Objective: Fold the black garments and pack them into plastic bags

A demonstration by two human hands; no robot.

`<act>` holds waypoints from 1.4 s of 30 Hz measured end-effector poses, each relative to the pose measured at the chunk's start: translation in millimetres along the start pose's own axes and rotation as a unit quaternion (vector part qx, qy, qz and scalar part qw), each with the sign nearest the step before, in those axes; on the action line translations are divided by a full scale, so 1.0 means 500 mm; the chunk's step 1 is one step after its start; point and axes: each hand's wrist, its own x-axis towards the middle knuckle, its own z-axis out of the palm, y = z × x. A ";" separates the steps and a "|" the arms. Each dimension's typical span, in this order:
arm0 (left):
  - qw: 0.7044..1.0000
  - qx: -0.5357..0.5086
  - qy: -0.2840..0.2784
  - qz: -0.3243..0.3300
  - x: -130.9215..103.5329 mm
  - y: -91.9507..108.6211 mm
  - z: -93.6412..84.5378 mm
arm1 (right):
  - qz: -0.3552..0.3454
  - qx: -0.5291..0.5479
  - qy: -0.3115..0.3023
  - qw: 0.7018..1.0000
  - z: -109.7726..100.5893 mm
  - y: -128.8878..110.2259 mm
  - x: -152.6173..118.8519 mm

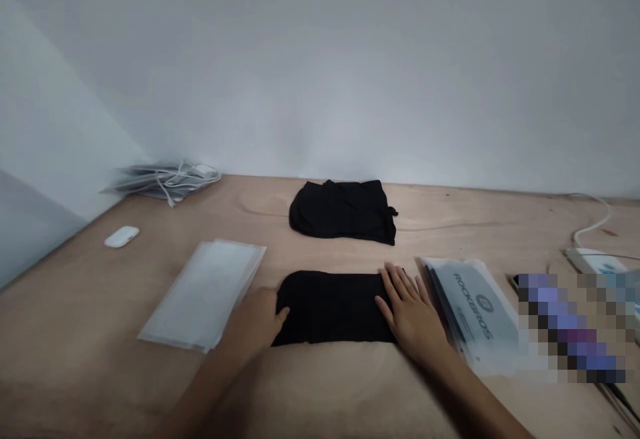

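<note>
Blk cloth (pixel 333 309), R hand (pixel 413 312) splayed atop, L hand (pixel 257 319) at L end, grip unclear

Two hands (pixel 260 319) (pixel 414 312), two black cloths (pixel 333 309) (pixel 343 211), one white case (pixel 121 237), one ROCKBROS pile (pixel 475 302), one frosted-bag pile (pixel 205 296).

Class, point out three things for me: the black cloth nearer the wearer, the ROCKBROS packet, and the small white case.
Nearer black cloth (pixel 333 309), head view: middle of its upper face.
ROCKBROS packet (pixel 471 312), head view: its printed front.
Small white case (pixel 122 237), head view: middle of its top.
</note>
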 end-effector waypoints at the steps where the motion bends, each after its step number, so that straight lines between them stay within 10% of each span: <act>1: 1.000 -0.008 -0.001 0.007 0.001 -0.003 -0.005 | -0.003 0.006 0.006 1.000 -0.007 -0.011 0.004; 12: 0.972 -0.222 -0.075 0.015 0.035 -0.083 -0.021 | -0.135 0.169 -0.032 0.976 -0.015 -0.222 0.069; 22: 0.942 -0.305 -0.099 0.102 0.012 -0.015 -0.088 | -0.039 0.252 0.006 0.967 -0.041 -0.132 0.077; 29: 0.898 -0.354 -0.154 0.212 0.045 0.125 0.010 | 0.062 0.318 0.089 0.942 -0.084 -0.055 0.049; 34: 0.936 -0.194 0.088 0.280 0.082 0.122 0.051 | -0.059 0.238 0.044 0.968 -0.056 -0.074 0.016; 42: 0.952 -0.078 0.120 0.272 0.047 0.045 0.100 | -0.163 0.116 0.036 0.979 -0.044 -0.081 -0.008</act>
